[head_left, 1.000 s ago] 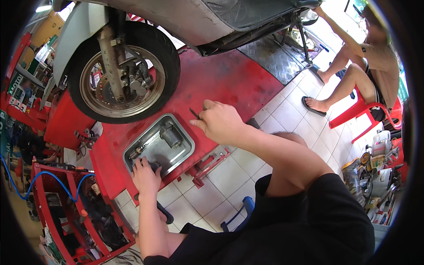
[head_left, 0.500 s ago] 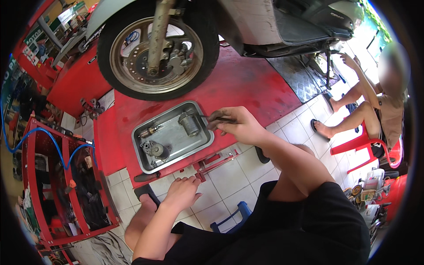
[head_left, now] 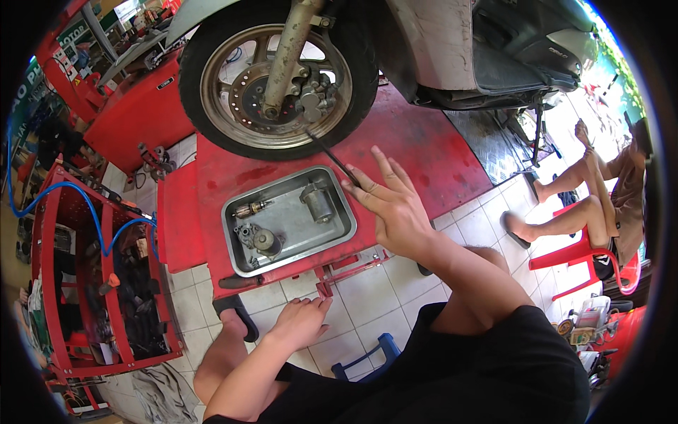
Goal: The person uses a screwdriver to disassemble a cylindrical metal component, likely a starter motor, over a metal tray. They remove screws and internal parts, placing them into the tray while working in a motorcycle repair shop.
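Evidently the work is partway: three metal parts lie separate in the steel tray (head_left: 291, 218), none joined to another. A grey cylinder (head_left: 318, 204) sits toward the tray's right edge, a slim copper-toned part (head_left: 250, 209) near its far left corner, and a round-bodied part (head_left: 265, 242) by its near left corner. The tray itself rests by the near edge of the red surface (head_left: 417, 155), toward the left. The front wheel (head_left: 361, 99) remains on its fork beyond the tray; what else is left cannot be read from how things lie.

Of the hands, the right hand (head_left: 402, 212) pinches a slim dark tool (head_left: 332, 157) above the tray's far right corner, its other fingers spread. The left hand (head_left: 299, 321) hangs relaxed off the surface's near edge, fingers close together, with nothing visible in it.

Both palms are turned away, and the tool's lower end disappears behind the fingers. Its tip overlaps the wheel in view, so contact cannot be judged. The scooter's (head_left: 438, 53) top is cut off, and the red cart's (head_left: 116, 297) contents are too dark to sort out
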`<state>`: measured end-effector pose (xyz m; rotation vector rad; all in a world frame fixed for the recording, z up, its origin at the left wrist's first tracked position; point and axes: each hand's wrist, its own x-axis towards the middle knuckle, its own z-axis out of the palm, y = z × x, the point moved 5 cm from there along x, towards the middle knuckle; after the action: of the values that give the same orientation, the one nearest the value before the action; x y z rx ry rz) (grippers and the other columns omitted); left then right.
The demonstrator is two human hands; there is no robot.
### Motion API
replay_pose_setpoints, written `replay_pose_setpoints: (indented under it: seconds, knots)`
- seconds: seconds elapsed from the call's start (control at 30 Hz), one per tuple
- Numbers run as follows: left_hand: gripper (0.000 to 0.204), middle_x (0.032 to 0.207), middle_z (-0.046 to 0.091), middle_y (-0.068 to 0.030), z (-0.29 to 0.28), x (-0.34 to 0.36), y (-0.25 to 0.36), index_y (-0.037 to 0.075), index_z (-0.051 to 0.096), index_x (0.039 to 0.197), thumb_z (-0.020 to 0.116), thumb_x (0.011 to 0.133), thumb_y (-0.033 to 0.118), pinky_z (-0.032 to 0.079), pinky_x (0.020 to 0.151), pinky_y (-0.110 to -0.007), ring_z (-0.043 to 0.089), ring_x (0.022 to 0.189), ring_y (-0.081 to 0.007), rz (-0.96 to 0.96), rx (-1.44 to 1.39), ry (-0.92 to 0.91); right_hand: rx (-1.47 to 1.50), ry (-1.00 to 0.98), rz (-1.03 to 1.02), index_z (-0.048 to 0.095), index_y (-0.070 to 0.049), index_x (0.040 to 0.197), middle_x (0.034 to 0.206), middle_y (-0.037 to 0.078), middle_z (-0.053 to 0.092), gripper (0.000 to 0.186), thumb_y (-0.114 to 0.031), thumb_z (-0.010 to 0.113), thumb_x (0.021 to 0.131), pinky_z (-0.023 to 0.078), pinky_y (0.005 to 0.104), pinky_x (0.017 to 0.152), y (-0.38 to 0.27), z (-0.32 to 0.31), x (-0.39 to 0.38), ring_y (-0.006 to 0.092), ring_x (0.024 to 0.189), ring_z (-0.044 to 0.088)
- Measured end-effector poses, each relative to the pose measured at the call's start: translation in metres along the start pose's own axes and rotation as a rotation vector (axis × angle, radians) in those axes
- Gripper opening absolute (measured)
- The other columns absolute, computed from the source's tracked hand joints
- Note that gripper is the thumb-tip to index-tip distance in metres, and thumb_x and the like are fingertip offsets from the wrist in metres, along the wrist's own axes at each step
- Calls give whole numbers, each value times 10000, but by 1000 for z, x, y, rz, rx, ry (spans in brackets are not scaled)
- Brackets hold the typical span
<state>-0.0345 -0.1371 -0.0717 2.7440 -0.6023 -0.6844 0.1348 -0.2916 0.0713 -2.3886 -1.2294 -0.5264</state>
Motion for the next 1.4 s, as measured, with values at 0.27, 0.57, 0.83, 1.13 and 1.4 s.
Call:
replay_pose_setpoints:
  seconds: [0.27,0.57,0.83,1.13,1.4]
  knots:
    - [627,1101,658,-179,0,6,2,31,446,1362,708,852,285,513,887,-446,652,988,-360,20,-24,38,-477,224,120,628,-59,1278,1525,57,438,557,-61,598,722,169,606,1162,17,-24,7,372,1452,312]
    - [596,1077,659,-180,5,16,3,34,447,1332,708,852,272,517,864,-460,653,965,-374,19,-31,-10,-374,266,271,532,-64,1379,1279,125,628,664,-40,602,719,506,393,814,47,-24,1,252,1150,621]
    - [489,1104,641,-157,12,20,5,23,516,1230,703,859,280,509,888,-452,644,1020,-338,27,-15,-47,-53,138,-5,661,-65,926,852,94,661,212,-152,732,745,537,373,702,25,-18,-3,250,905,672]
    - [428,1117,640,-137,19,23,3,28,540,1168,696,870,294,497,912,-441,637,1065,-309,16,-10,-122,-147,317,-495,671,-85,966,1021,88,651,207,-126,632,767,509,398,930,-13,-31,-7,255,1111,607]
    - [434,1121,638,-138,20,23,3,30,537,1173,694,873,301,497,917,-445,636,1064,-316,10,-1,-139,-165,322,-412,661,-98,1196,1145,85,622,428,-102,613,771,443,443,1006,-6,-30,-4,254,1233,532]
